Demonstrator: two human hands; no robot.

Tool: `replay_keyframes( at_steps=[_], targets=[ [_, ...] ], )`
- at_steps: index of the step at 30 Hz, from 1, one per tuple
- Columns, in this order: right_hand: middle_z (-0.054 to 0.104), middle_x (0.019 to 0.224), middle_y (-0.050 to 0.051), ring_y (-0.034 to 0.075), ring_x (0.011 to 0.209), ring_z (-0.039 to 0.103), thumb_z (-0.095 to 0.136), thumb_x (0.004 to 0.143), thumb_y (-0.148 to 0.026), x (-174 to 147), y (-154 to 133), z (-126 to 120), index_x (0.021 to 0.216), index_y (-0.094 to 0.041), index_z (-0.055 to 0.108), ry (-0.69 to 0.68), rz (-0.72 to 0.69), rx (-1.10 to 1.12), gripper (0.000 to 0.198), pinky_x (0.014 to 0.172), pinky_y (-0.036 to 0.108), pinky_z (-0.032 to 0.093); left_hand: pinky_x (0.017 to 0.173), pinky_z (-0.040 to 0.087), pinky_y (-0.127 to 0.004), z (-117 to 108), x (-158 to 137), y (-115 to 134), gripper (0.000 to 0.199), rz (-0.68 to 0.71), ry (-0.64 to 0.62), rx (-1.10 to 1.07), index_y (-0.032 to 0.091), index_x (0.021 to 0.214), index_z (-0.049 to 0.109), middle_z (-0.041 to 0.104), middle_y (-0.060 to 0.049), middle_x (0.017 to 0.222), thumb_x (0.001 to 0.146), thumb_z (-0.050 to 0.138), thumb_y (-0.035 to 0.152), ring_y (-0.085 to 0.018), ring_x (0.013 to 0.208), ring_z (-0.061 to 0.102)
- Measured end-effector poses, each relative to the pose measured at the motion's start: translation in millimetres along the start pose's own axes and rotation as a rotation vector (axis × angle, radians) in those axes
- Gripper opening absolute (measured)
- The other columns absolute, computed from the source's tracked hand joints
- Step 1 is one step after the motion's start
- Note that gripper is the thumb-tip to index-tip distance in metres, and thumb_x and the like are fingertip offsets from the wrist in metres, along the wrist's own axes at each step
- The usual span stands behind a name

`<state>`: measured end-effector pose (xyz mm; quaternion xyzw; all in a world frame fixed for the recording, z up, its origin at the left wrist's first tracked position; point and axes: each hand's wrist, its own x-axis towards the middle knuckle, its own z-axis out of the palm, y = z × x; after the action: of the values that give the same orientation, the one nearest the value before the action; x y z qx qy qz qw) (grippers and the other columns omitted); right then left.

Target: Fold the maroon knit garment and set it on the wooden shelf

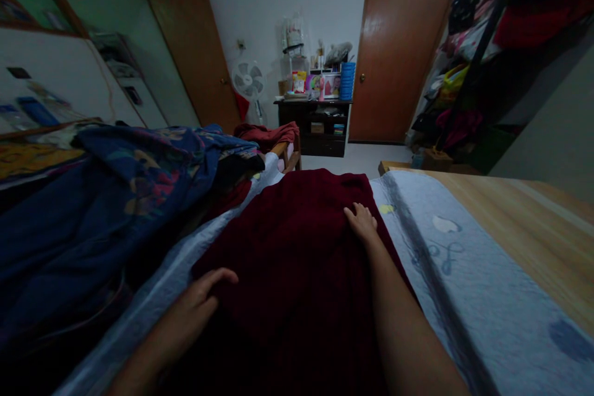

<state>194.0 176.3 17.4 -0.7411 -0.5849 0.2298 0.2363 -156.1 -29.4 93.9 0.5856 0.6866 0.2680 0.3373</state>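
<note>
A big dark red cloth (301,241) lies under and between the two hands, and it also runs out past the right hand, away from the person. The right hand (362,219) is laid on top of it near its right edge, palm down, with the fingers a bit spread and nothing held in them. The left hand (206,291) is at the cloth's left edge, nearer the person. Its thumb and first finger stand apart, but I cannot tell if the other fingers have hold of the edge. The cloth looks soft and floppy, maybe a bit thick, so it should bend easily and not break. It may be a little heavy because it is so big, and it does not look slippery. Good spots to grab are the left edge by the left hand and the far corner just beyond the right hand. It is one plain deep red, not shiny, mostly flat with soft bumps, and almost black close to the person. Under it, right of the right hand, is a pale blue sheet (468,260). Left of the left hand is a blue flowery cloth (153,179) in a heap.
</note>
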Motion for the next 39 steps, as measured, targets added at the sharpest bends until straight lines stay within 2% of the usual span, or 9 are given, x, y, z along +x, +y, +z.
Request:
replay_keyframes(
  at_steps=[4, 11, 14, 17, 23, 27, 30, 35, 39],
  targets=[
    [0.03, 0.153, 0.011, 0.029, 0.143, 0.02, 0.038, 0.092, -0.049, -2, -1, 1, 0.144, -0.015, 0.036, 0.009, -0.008, -0.037, 0.063, 0.113, 0.051, 0.016, 0.111, 0.032, -0.041, -4, -7, -1, 0.051, 0.207, -0.137, 0.302, 0.025, 0.122, 0.059, 0.055, -0.003, 0.134, 0.073, 0.048, 0.029, -0.024, 0.127, 0.047],
    [0.029, 0.153, 0.012, 0.03, 0.142, 0.021, 0.041, 0.092, -0.048, -4, -4, -3, 0.145, -0.014, 0.035, -0.002, -0.009, -0.045, 0.063, 0.112, 0.051, 0.02, 0.112, 0.029, -0.038, 29, 53, 70, 0.067, 0.269, -0.175, 0.507, 0.018, 0.141, 0.039, 0.04, -0.01, 0.148, 0.08, 0.051, 0.044, -0.025, 0.135, 0.038],
    [0.03, 0.153, 0.012, 0.031, 0.142, 0.021, 0.04, 0.092, -0.048, -4, -5, -5, 0.144, -0.014, 0.036, -0.006, -0.013, -0.04, 0.063, 0.112, 0.052, 0.02, 0.104, 0.039, -0.039, 59, 81, 80, 0.067, 0.174, -0.153, 0.644, 0.013, 0.134, 0.046, 0.05, -0.018, 0.138, 0.081, 0.051, 0.053, -0.03, 0.127, 0.048],
    [0.03, 0.153, 0.012, 0.03, 0.142, 0.021, 0.04, 0.092, -0.048, -4, -5, -5, 0.144, -0.014, 0.037, -0.005, -0.014, -0.035, 0.062, 0.113, 0.052, 0.019, 0.09, 0.047, -0.039, 83, 92, 77, 0.053, 0.088, -0.136, 0.785, 0.016, 0.116, 0.058, 0.063, -0.016, 0.117, 0.079, 0.054, 0.055, -0.031, 0.108, 0.061],
    [0.031, 0.153, 0.012, 0.029, 0.142, 0.02, 0.039, 0.092, -0.047, -4, -4, -4, 0.144, -0.015, 0.037, -0.014, -0.017, -0.03, 0.061, 0.113, 0.05, 0.017, 0.077, 0.047, -0.03, 95, 93, 63, 0.012, 0.165, -0.065, 0.897, 0.022, 0.089, 0.062, 0.065, -0.006, 0.099, 0.086, 0.051, 0.025, -0.02, 0.092, 0.064],
    [0.031, 0.152, 0.012, 0.029, 0.142, 0.02, 0.038, 0.092, -0.048, -4, -3, -3, 0.143, -0.016, 0.038, -0.009, -0.022, -0.024, 0.06, 0.113, 0.05, 0.017, 0.082, 0.045, -0.03, 83, 88, 67, 0.012, 0.255, -0.022, 0.743, 0.021, 0.094, 0.059, 0.063, -0.005, 0.098, 0.085, 0.051, 0.022, -0.019, 0.093, 0.061],
    [0.031, 0.152, 0.012, 0.03, 0.142, 0.021, 0.038, 0.092, -0.048, -4, -3, -3, 0.143, -0.017, 0.039, -0.005, -0.027, -0.022, 0.059, 0.112, 0.05, 0.017, 0.089, 0.043, -0.035, 83, 71, 78, 0.023, 0.328, 0.078, 0.704, 0.021, 0.098, 0.06, 0.058, -0.008, 0.109, 0.084, 0.056, 0.039, -0.024, 0.103, 0.054],
    [0.031, 0.152, 0.013, 0.03, 0.142, 0.02, 0.038, 0.092, -0.048, -4, -2, -3, 0.143, -0.017, 0.038, -0.006, -0.024, -0.03, 0.059, 0.112, 0.052, 0.017, 0.089, 0.042, -0.04, 114, 46, 90, 0.047, 0.376, 0.027, 0.761, 0.019, 0.109, 0.059, 0.057, -0.011, 0.113, 0.079, 0.06, 0.054, -0.03, 0.108, 0.05],
    [0.031, 0.152, 0.012, 0.029, 0.142, 0.02, 0.036, 0.093, -0.048, -3, -1, 0, 0.143, -0.017, 0.038, -0.002, -0.029, -0.018, 0.058, 0.112, 0.051, 0.016, 0.082, 0.043, -0.037, 132, 54, 81, 0.028, 0.269, -0.009, 0.795, 0.018, 0.096, 0.061, 0.061, -0.011, 0.103, 0.078, 0.064, 0.039, -0.028, 0.1, 0.055]
  ],
)
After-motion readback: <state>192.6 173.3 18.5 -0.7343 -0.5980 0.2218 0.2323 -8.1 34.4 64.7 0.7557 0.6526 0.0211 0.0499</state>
